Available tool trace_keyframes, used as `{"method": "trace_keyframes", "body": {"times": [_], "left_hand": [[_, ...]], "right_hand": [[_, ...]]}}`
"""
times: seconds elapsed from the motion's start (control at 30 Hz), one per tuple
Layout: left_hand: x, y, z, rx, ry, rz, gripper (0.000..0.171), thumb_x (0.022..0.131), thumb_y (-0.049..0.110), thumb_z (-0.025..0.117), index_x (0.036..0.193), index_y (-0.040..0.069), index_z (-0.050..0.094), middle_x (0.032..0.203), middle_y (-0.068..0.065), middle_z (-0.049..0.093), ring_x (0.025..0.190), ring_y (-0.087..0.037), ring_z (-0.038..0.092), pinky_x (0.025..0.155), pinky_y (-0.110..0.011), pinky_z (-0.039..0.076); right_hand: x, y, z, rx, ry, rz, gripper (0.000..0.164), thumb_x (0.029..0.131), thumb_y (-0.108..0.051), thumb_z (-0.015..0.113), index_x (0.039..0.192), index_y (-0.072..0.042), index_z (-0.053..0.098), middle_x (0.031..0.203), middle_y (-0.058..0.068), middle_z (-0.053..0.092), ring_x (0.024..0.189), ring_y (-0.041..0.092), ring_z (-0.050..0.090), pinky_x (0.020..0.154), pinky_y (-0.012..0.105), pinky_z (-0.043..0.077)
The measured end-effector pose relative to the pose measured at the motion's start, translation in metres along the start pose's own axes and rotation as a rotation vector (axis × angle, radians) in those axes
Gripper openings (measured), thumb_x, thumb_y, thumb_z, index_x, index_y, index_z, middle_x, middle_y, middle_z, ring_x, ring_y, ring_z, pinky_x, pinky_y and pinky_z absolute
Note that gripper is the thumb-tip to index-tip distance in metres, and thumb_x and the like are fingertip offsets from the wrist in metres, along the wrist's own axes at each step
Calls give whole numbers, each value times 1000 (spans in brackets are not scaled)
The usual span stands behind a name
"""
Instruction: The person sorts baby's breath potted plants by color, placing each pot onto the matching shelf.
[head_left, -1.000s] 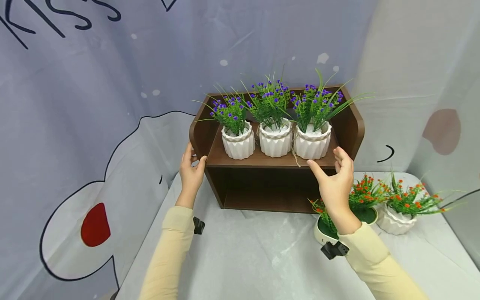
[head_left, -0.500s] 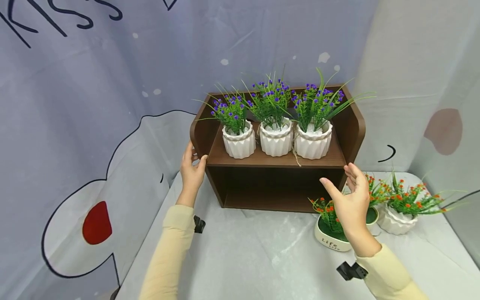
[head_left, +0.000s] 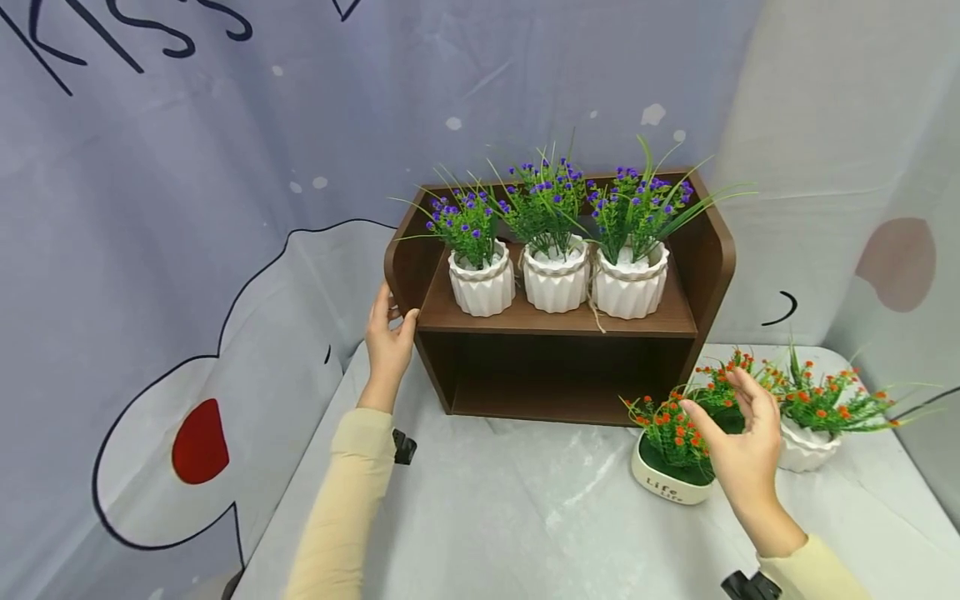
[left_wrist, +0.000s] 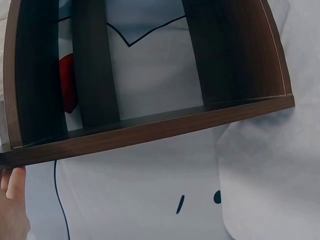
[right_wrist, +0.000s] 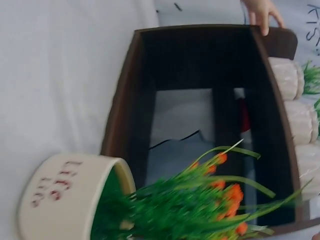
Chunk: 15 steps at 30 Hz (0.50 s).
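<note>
My left hand holds the left side of a brown two-tier wooden shelf, its thumb at the front edge by the upper board. The left wrist view shows the fingertips right at the side panel. On the upper board three white pots of purple flowers stand in a row. My right hand is off the shelf, fingers spread and holding nothing. It is nearest to an oval cream pot with "Life" lettering and orange flowers; in the right wrist view this pot looms close in front of the shelf's lower tier.
Two more orange-flowered plants stand right of the shelf, one in a ribbed white pot; the other is partly behind my right hand. A pale cloth covers the table. A printed curtain hangs behind the shelf.
My right hand has moved away from the front of the upper board, down and right to the orange-flowered plants. My left hand has stayed on the shelf's side.
</note>
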<state>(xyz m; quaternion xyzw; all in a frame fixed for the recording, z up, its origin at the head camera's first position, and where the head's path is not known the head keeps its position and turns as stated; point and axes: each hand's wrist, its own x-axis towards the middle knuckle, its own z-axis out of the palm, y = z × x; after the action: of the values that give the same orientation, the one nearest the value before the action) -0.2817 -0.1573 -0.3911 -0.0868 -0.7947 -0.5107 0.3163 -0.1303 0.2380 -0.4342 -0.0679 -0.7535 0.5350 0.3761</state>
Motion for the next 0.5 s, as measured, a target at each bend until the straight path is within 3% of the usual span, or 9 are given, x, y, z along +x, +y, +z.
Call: {"method": "trace_keyframes", "body": {"times": [0.2,0.5], "left_hand": [[-1,-1,-2,16,-2,-25,62,89,1,64,145,6,38,118,-26,52,101,-38,60,82,-50,55],[0,0,0,7,-17,-7,60,89,1,63,144,7,39,120,-26,52,102,-39,60,82,-52,54]], "right_hand": [[-8,14,-13,-37,-41,30,75,66,12,79,134,3,48,116,-23,45,111,-9,45,101,7,35],[-25,44,-28,-59,-75,7,80,58,19,79,131,12,46,116,-24,45,111,-12,44,100,5,34]]}}
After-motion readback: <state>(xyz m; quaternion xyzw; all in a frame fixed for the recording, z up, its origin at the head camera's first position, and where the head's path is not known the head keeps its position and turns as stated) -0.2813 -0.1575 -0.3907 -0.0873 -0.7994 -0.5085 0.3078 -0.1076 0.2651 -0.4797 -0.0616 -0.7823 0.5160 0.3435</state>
